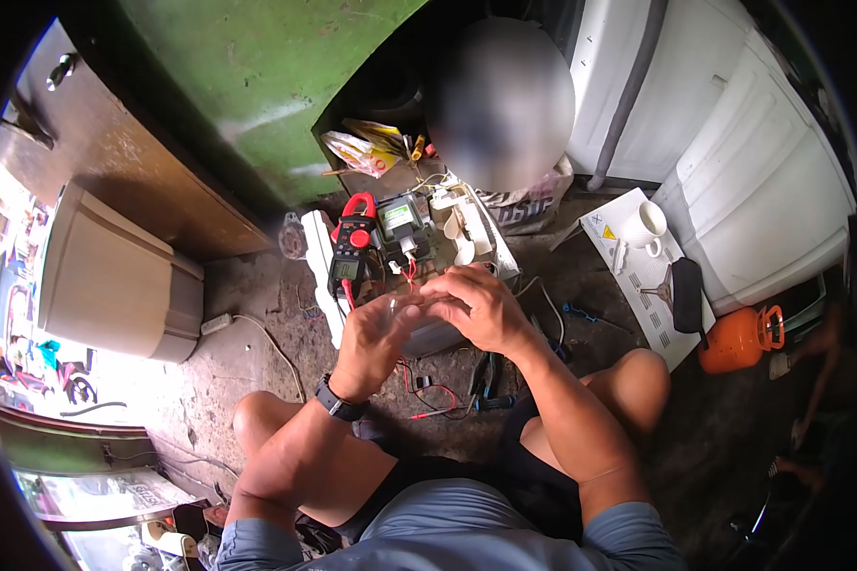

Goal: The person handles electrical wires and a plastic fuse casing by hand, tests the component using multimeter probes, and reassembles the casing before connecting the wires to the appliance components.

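Note:
My left hand [376, 341], with a dark watch at the wrist, is raised in front of the open appliance. Close beside it, my right hand [478, 309] has its fingers bent together, and the fingertips of both hands meet. What they hold is too small to make out. Thin red wires [410, 272] run from just above the fingers to a white connector [409, 245] on a dark module [403, 217]. To the left of the module lies a red and black clamp meter [352, 241], with a red lead plugged into its lower end.
Pliers [486, 377] and a red test probe [435, 413] lie on the floor by my legs. At the right are a white panel [628, 276] with a mug [645, 226] and an orange gas canister [740, 340]. A power strip [216, 324] lies at the left.

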